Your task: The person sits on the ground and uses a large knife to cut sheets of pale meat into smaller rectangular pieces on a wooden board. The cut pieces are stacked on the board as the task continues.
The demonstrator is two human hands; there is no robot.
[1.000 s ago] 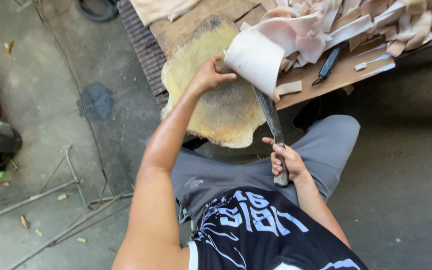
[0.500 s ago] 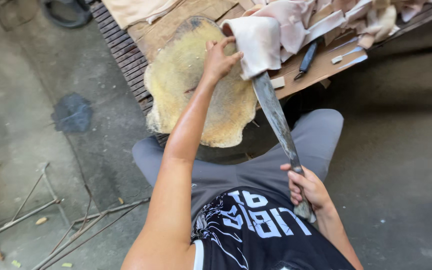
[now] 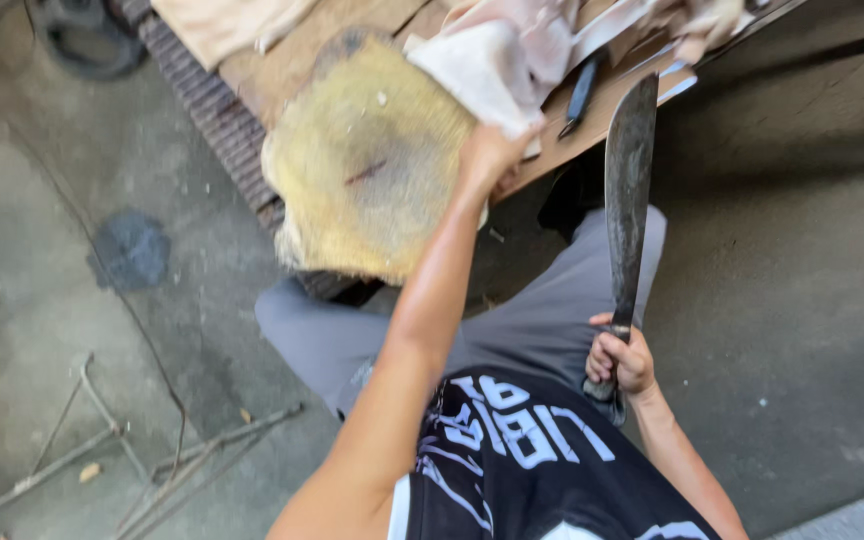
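Your right hand [image 3: 620,362] is closed in a full fist around the handle of a long, dark, broad-bladed metal machete [image 3: 628,190]. The blade rises from your grip and points away from you, its wide, rounded tip level with the near edge of the wooden plank bench [image 3: 282,65]. The blade hangs above your right thigh in grey trousers [image 3: 512,330] and touches nothing on the bench.

Your left arm stretches forward, and your left hand [image 3: 492,155] rests on the bench edge with its fingers curled over a pale, whitish folded sheet of hide-like material [image 3: 477,65]. How firmly you grip it cannot be told, since the fingers are partly hidden and blurred. That sheet lies at the near end of a heap of pale pinkish strips and scraps [image 3: 602,25] piled across the bench top.

Just left of your left hand sits a round, yellow, fibrous chopping block [image 3: 367,165], marked with a short dark cut near its middle and overhanging the bench edge toward you. A small dark-handled tool [image 3: 582,90] lies on the planks between the sheet and the machete's tip. Thin bare sticks [image 3: 112,450] lie on the grey concrete floor [image 3: 52,300] to your left.
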